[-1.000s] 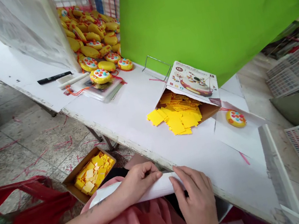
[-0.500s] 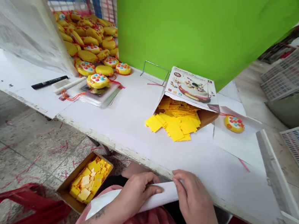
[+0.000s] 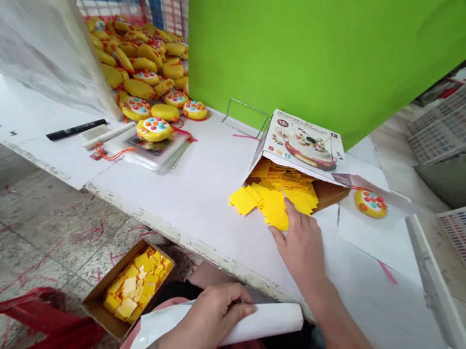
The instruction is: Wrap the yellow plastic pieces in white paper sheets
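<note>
My left hand (image 3: 225, 313) is closed around a white rolled sheet (image 3: 276, 318) lying across my lap; the roll's right end sticks out free. My right hand (image 3: 301, 240) reaches over the table, its index finger and thumb apart at the front edge of the loose yellow cards (image 3: 273, 206). The index fingertip touches the top of that pile. The cards spill from the open end of a printed cardboard box (image 3: 308, 140) lying tilted on the table.
A brown box (image 3: 138, 287) of yellow pieces stands low at the left. Behind lie many yellow toys (image 3: 141, 64), plastic-wrapped cards (image 3: 152, 152), a black marker (image 3: 76, 130) and a wire stand (image 3: 245, 117). One toy (image 3: 371, 203) lies at right. A green panel (image 3: 325, 32) rises behind.
My right hand has let go of the white roll's end and moved up and forward to the yellow cards. My left hand still holds the roll.
</note>
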{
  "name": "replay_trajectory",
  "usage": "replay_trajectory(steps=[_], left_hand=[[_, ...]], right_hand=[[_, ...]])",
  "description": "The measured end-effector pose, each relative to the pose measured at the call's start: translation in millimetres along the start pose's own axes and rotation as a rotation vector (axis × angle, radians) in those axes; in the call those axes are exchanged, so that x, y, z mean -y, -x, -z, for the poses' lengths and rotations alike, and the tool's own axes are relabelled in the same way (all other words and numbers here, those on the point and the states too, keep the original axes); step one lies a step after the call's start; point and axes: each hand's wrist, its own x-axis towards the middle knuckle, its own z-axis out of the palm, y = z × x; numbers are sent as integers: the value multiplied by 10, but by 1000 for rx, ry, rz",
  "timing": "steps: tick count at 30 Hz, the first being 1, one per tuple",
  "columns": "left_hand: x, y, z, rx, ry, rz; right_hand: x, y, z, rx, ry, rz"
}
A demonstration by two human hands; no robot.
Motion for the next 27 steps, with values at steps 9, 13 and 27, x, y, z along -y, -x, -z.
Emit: replay_trajectory(steps=[9,13,27], left_hand=[[-6,-20,-9,3,-2,-10],[3,-3,-26,-3,-10,-7],[14,21,-20,-35,41,-27]], right_hand=[[-90,-15,3,29,-123,-6],[-81,-38,48,25,-128,18],[-181,72,145,95,-238,23]])
